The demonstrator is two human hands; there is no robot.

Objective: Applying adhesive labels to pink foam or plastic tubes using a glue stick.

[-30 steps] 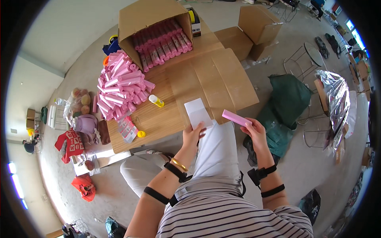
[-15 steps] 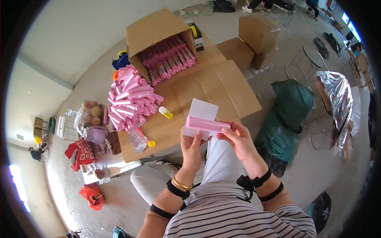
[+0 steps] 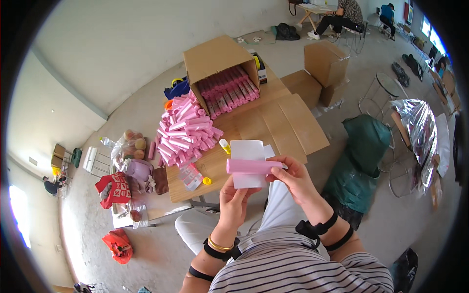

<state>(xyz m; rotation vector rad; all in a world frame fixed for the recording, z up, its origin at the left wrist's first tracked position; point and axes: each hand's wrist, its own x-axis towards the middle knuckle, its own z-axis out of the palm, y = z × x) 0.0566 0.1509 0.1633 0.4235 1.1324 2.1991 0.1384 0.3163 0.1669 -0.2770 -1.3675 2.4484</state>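
Note:
A pink roll (image 3: pixel 250 167) lies level across a white sheet of paper (image 3: pixel 245 149), both held up in front of my lap. My left hand (image 3: pixel 234 200) pinches the lower edge of the paper, with the thumb below the roll. At the roll's right end my right hand (image 3: pixel 294 179) grips it between thumb and fingers; a bit of white paper shows behind these fingers. Just left of the sheet, on the wooden table, lies an uncapped glue stick (image 3: pixel 224 145). Its yellow cap (image 3: pixel 207 181) sits nearer the table edge, beside printed labels (image 3: pixel 190 177).
A heap of pink rolls (image 3: pixel 183 136) covers the table's left side. Behind it, an open carton (image 3: pixel 215 56) on its side holds rows of labelled pink rolls. A green sack (image 3: pixel 361 166) stands on the floor at right. Two people sit farther back.
The paper has turned straighter, with the roll now level across it. My left thumb has slid off the roll to the paper's lower edge. The whole view has shifted slightly.

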